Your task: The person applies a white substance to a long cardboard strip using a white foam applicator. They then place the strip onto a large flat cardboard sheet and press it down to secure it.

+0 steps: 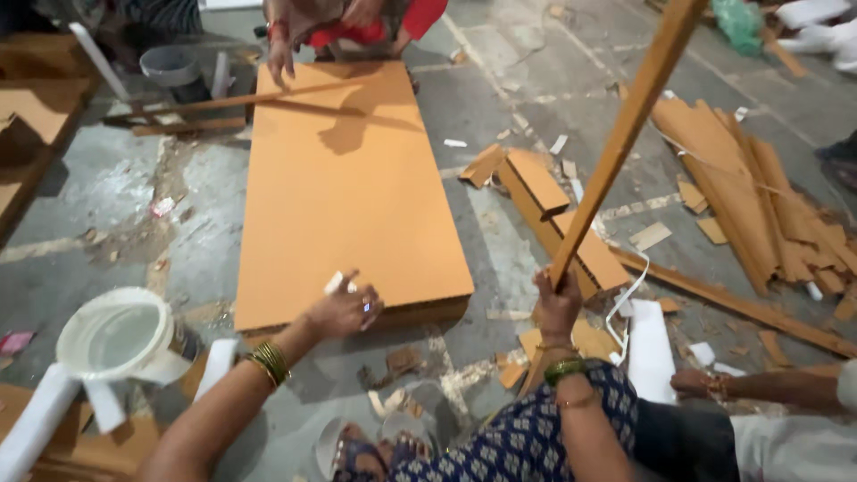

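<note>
My left hand (pixel 346 310) rests on the near edge of a large flat orange board (pixel 348 187) that lies on the concrete floor. Its fingers pinch a small white stick (pixel 333 284). My right hand (pixel 558 303) grips the lower end of a long wooden strip (pixel 625 134), which slants up and away to the upper right. At the board's far end another person's hand (pixel 280 62) presses on the board beside a second wooden strip (pixel 223 103) lying across that corner.
A white bucket (pixel 116 335) stands at the near left and a grey bucket (pixel 170 64) at the far left. Stacked orange boards (pixel 553 210) and a heap of wood offcuts (pixel 759 196) lie to the right. Another person's hand (pixel 696 382) rests on the floor at the lower right.
</note>
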